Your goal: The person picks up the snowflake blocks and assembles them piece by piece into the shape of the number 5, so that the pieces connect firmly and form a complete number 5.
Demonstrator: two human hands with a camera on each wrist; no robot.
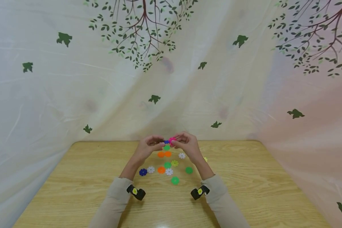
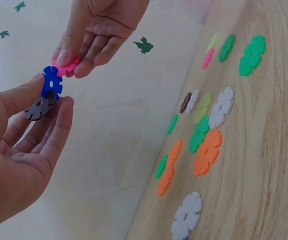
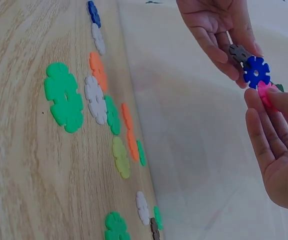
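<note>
Both hands are raised above the far side of the table, brought close together. My left hand (image 1: 143,150) holds a dark grey notched plastic disc (image 2: 38,108) and a blue notched disc (image 3: 256,72) between thumb and fingers. These two discs meet at their edges. My right hand (image 1: 190,146) pinches a pink notched disc (image 2: 66,66) between thumb and fingers. In both wrist views the pink disc touches the blue disc's edge; whether their slots interlock I cannot tell. The fingers partly cover the pink and grey discs.
Several loose notched discs lie flat on the wooden table (image 1: 74,190), among them a green disc (image 1: 175,180), an orange disc (image 1: 161,170), a white disc (image 1: 182,155), a yellow disc (image 1: 174,163) and a dark blue disc (image 1: 143,172). Behind the table hangs a pale printed curtain (image 1: 117,104).
</note>
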